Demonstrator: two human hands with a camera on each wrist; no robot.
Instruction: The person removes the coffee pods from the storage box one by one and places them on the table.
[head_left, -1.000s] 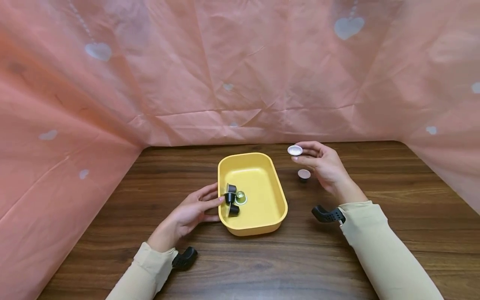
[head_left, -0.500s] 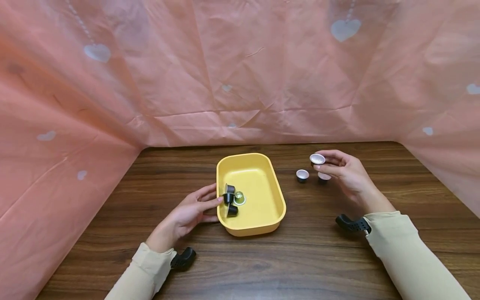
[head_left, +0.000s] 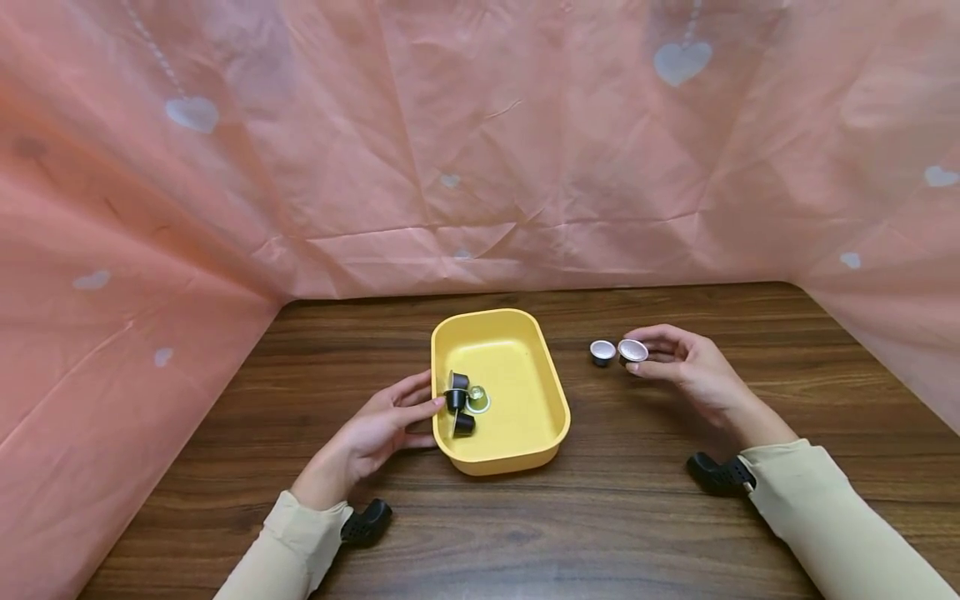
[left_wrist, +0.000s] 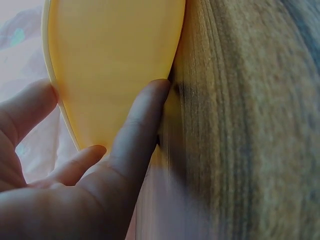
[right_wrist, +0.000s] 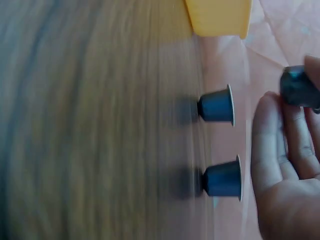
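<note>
My right hand (head_left: 693, 371) pinches a dark coffee capsule (head_left: 632, 351) between thumb and fingers, its silver lid facing up. In the right wrist view that held capsule (right_wrist: 296, 86) is partly hidden by the thumb. Two more capsules stand lid up on the table below the hand. One is the near-left capsule (head_left: 602, 353); the other is behind the held one in the head view. My left hand (head_left: 382, 425) rests against the left side of a yellow bin (head_left: 557, 400), thumb at the rim, straight fingers (left_wrist: 137, 120) on the outer wall.
Inside the bin, several capsules lie by its left wall: dark capsules (head_left: 457, 400) and a green capsule (head_left: 477, 397). A pink curtain (head_left: 487, 200) with hearts surrounds the wooden table (head_left: 525, 533) at the back and sides.
My right hand has moved right and then down with the pinched capsule, which now sits beside a standing one in the head view. The left hand keeps its place at the bin.
</note>
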